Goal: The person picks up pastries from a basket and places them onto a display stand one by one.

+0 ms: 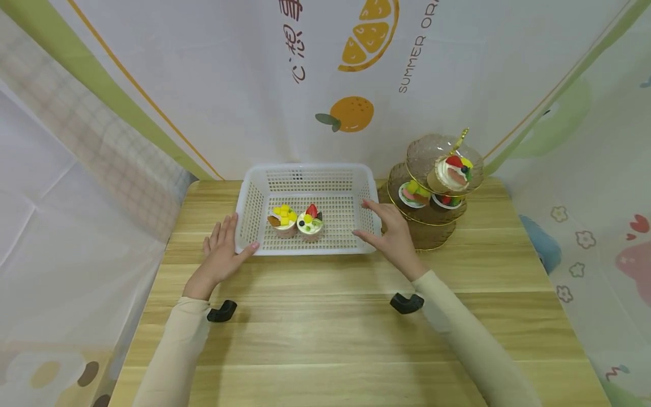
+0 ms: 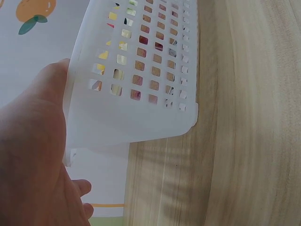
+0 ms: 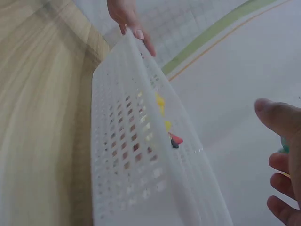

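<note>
A white perforated plastic basket (image 1: 305,252) sits on the wooden table. Inside stand two cupcakes side by side: one topped with yellow cubes (image 1: 285,217), the other with a strawberry and other fruit (image 1: 311,222). My left hand (image 1: 220,257) rests against the basket's left end, thumb at the near corner of the rim and fingers straight along the outside. Over the right end hovers my right hand (image 1: 390,234), its thumb and fingers spread apart with nothing between them. In the right wrist view, that hand (image 3: 287,155) is apart from the basket rim.
Right of the basket is a gold-rimmed tiered stand (image 1: 424,229). A cupcake (image 1: 451,172) lies tilted on its top tier; two more, one with yellow and green topping (image 1: 414,194) and one dark (image 1: 447,202), are on the tier below. A printed curtain (image 1: 244,113) hangs behind the table.
</note>
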### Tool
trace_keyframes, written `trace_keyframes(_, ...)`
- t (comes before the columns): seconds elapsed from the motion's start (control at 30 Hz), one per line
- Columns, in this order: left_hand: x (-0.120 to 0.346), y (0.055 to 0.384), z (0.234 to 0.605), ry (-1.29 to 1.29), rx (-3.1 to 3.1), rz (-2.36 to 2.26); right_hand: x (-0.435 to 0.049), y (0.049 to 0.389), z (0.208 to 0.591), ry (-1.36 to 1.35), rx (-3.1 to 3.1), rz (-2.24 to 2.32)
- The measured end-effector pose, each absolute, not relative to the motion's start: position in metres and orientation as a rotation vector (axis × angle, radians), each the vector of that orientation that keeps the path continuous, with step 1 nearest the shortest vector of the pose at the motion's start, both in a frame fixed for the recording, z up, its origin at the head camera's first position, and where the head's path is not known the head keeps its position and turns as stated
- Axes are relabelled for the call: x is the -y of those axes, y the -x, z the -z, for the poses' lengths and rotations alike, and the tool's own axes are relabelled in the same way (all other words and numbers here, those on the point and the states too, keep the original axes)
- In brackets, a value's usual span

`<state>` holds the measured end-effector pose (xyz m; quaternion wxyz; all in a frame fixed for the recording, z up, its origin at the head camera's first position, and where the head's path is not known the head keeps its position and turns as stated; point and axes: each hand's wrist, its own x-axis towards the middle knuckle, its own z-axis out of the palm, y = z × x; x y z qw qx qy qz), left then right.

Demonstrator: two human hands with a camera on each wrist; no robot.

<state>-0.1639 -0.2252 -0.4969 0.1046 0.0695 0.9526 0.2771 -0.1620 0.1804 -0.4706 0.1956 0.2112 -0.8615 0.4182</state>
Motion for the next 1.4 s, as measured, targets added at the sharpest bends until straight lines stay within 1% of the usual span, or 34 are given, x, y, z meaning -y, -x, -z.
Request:
trace_keyframes(0.23,0.223,0.165,0.496,-0.21,-2.824,-0.817,-0.143,0.213,0.458,-0.719,2.628,-1.179)
trace_keyframes(0.43,0.222,0.166,0.494,-0.204,-2.83,-0.793,-0.126,0.256,0.47,-0.773,2.951,-1.161)
trace_keyframes(0.57,0.223,0.167,0.492,-0.2,-2.831,-0.762,-0.118,0.273,0.478,-0.857,3.132,-1.157)
trace_keyframes(0.8,0.223,0.167,0.492,-0.197,-2.822,-0.775,-0.108,0.283,0.484,-0.916,3.322,-1.254)
trace_keyframes(1.4,0.223,0.165,0.494,-0.187,-2.819,-0.789,-0.105,0.284,0.497,-0.817,3.367,-1.342)
